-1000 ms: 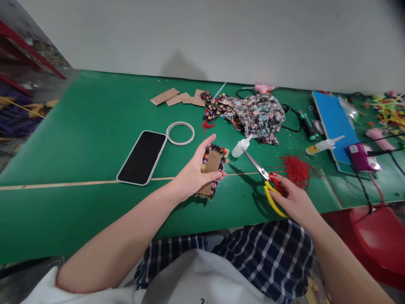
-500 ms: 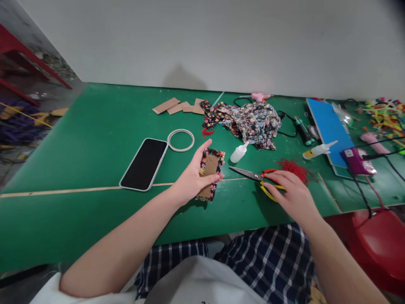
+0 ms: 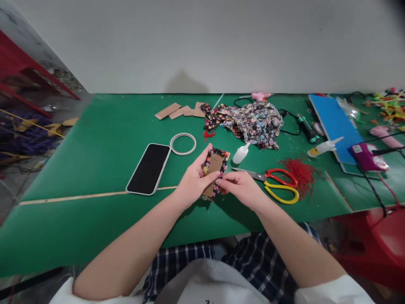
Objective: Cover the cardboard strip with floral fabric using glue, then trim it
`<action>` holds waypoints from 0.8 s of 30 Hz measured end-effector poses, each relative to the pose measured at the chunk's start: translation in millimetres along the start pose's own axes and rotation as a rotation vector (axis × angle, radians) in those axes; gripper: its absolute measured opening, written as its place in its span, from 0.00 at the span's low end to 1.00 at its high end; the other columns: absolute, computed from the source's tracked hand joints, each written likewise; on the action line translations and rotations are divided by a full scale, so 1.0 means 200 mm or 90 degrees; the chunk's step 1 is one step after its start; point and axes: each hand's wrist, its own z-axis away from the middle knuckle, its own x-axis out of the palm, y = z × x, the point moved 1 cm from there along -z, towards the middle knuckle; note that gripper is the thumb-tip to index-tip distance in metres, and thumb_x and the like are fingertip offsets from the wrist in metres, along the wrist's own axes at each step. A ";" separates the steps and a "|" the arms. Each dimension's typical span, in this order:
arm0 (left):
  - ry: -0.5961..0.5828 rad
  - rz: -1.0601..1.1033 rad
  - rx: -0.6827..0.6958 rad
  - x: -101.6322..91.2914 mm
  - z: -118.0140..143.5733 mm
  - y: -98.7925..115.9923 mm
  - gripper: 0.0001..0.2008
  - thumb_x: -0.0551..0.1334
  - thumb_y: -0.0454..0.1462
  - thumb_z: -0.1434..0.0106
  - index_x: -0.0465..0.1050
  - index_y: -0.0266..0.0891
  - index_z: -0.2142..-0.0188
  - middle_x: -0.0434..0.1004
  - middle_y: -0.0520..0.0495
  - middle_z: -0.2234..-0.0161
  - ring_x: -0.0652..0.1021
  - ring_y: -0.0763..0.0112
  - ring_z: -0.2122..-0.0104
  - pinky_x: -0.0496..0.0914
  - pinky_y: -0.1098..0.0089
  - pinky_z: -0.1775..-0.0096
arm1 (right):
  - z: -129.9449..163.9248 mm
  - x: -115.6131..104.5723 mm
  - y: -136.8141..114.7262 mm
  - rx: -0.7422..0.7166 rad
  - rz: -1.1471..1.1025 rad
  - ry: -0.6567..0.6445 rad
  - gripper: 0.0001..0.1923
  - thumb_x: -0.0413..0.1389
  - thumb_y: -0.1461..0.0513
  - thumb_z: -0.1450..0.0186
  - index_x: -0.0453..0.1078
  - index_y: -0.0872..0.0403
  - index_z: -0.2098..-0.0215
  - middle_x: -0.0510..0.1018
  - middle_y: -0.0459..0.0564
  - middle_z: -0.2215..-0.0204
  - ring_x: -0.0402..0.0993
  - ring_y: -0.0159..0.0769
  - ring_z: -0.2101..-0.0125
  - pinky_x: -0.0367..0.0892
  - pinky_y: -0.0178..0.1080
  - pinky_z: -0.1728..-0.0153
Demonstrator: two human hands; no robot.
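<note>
Fabric edges look like the weak point here. At frame centre, the left hand (image 3: 193, 182) is curled around a small cardboard piece wrapped in floral cloth (image 3: 215, 169), held just above the green counter (image 3: 95, 139), while the right hand (image 3: 242, 188) pinches its lower right edge with thumb and forefinger. If the pinch slips, a folded flap could spring loose or crease crooked. Scissors (image 3: 275, 183) lie just right of the hands, blades pointing towards them; a careless reach might catch a finger.

I can read no words, brands or numbers here. The white label on the purple tool (image 3: 367, 156) near the counter's (image 3: 95, 139) right edge is too small to make out.
</note>
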 end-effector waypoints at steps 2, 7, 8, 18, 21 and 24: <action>0.128 -0.051 0.073 -0.04 -0.02 0.01 0.28 0.65 0.35 0.45 0.65 0.43 0.45 0.76 0.46 0.55 0.78 0.67 0.58 0.73 0.66 0.55 | 0.00 -0.03 0.00 -0.015 0.078 0.036 0.17 0.54 0.52 0.40 0.68 0.56 0.79 0.67 0.42 0.83 0.59 0.26 0.79 0.54 0.33 0.76; 0.402 -0.155 0.208 -0.17 -0.07 0.03 0.17 0.60 0.43 0.39 0.72 0.39 0.53 0.77 0.50 0.73 0.78 0.71 0.71 0.74 0.66 0.61 | 0.00 -0.11 -0.03 -0.037 0.226 0.049 0.16 0.49 0.53 0.37 0.64 0.54 0.78 0.64 0.41 0.81 0.55 0.26 0.79 0.50 0.33 0.77; 0.402 -0.188 0.202 -0.19 -0.08 0.03 0.17 0.59 0.44 0.38 0.72 0.39 0.52 0.78 0.49 0.72 0.78 0.70 0.70 0.73 0.65 0.61 | 0.00 -0.12 -0.04 -0.043 0.246 0.039 0.16 0.48 0.53 0.37 0.62 0.54 0.78 0.63 0.41 0.81 0.55 0.26 0.79 0.50 0.32 0.77; 0.152 -0.556 0.272 -0.14 -0.05 0.04 0.15 0.53 0.39 0.33 0.69 0.43 0.49 0.70 0.46 0.47 0.69 0.66 0.46 0.62 0.60 0.44 | -0.01 -0.17 -0.07 -0.111 0.462 -0.048 0.14 0.43 0.56 0.34 0.59 0.52 0.76 0.65 0.41 0.81 0.60 0.27 0.79 0.47 0.34 0.76; 0.084 -0.671 0.236 -0.14 -0.05 0.04 0.13 0.54 0.37 0.34 0.72 0.42 0.53 0.72 0.45 0.52 0.72 0.65 0.51 0.66 0.60 0.49 | -0.01 -0.16 -0.02 -0.081 0.485 -0.061 0.17 0.43 0.55 0.33 0.64 0.52 0.75 0.70 0.45 0.78 0.64 0.30 0.77 0.48 0.35 0.76; 0.054 -0.773 0.188 -0.15 -0.06 0.03 0.12 0.56 0.37 0.36 0.73 0.40 0.55 0.75 0.45 0.61 0.73 0.63 0.57 0.69 0.61 0.55 | 0.01 -0.19 0.01 -0.052 0.541 -0.010 0.21 0.45 0.51 0.34 0.67 0.53 0.77 0.73 0.48 0.77 0.66 0.32 0.76 0.50 0.36 0.75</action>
